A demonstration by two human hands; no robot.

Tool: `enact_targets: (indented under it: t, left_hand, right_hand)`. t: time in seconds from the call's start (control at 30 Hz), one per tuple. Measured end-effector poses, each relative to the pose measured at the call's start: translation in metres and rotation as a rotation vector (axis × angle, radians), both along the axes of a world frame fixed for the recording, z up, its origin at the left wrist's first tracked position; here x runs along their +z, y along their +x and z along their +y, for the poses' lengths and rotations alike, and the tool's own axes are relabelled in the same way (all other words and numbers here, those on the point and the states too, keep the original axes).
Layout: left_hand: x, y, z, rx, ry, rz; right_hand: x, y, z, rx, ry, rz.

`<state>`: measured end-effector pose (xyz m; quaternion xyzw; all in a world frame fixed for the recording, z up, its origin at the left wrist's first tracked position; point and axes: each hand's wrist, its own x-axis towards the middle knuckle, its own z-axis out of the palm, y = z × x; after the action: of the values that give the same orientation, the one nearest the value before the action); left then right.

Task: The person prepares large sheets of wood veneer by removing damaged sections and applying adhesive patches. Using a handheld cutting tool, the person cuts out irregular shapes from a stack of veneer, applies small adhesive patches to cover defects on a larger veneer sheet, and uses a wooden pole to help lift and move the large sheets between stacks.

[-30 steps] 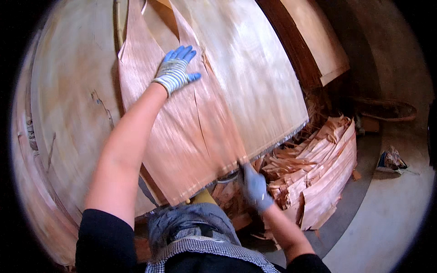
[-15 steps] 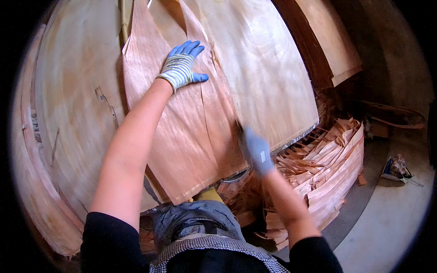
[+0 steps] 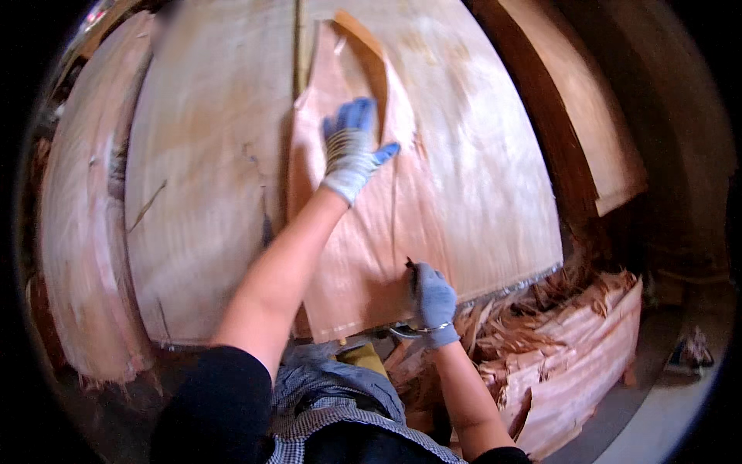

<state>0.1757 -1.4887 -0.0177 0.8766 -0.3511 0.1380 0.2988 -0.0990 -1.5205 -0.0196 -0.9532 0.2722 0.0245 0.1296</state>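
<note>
A thin reddish wood veneer sheet [image 3: 348,271] lies over a larger pale sheet, its far end narrowing to a raised, curled strip. My left hand [image 3: 352,151], in a striped glove with blue fingers, rests on the reddish sheet with its fingers stretched out. At the sheet's near right corner, my right hand [image 3: 435,301], in a grey glove, is closed around a dark pointed tool [image 3: 413,271]. The tool's tip sticks out beyond the fist, but most of it is hidden, so its kind is unclear. A thin curved metal piece [image 3: 403,332] shows beside the right wrist.
Pale veneer sheets [image 3: 495,193] spread beneath the reddish one. A heap of torn veneer strips [image 3: 564,348] stands at the near right. Another veneer pile [image 3: 89,232] lies at the left, and a brown stack [image 3: 572,100] at the far right. A yellow piece [image 3: 362,358] shows by my waist.
My right hand has come down toward the near corner of the reddish sheet with the tool. My left hand stays spread on the sheet. The whole view has shifted.
</note>
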Motion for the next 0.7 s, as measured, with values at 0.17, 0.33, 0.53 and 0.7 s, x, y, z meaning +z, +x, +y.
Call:
enact_targets:
  t: [0.17, 0.33, 0.53, 0.7]
  left_hand:
    - [-0.01, -0.044, 0.119, 0.552, 0.402, 0.226]
    - [-0.004, -0.034, 0.093, 0.277, -0.261, 0.5]
    - [0.065, 0.101, 0.136, 0.356, -0.625, 0.355]
    - [0.114, 0.12, 0.273, 0.399, -0.872, 0.559]
  right_hand:
    - [-0.001, 0.003, 0.002, 0.034, 0.007, -0.14]
    - [-0.007, 0.001, 0.002, 0.054, -0.036, -0.133]
    - [-0.011, -0.001, 0.005, 0.068, 0.027, -0.208]
    - [-0.016, -0.006, 0.002, 0.05, 0.025, -0.224]
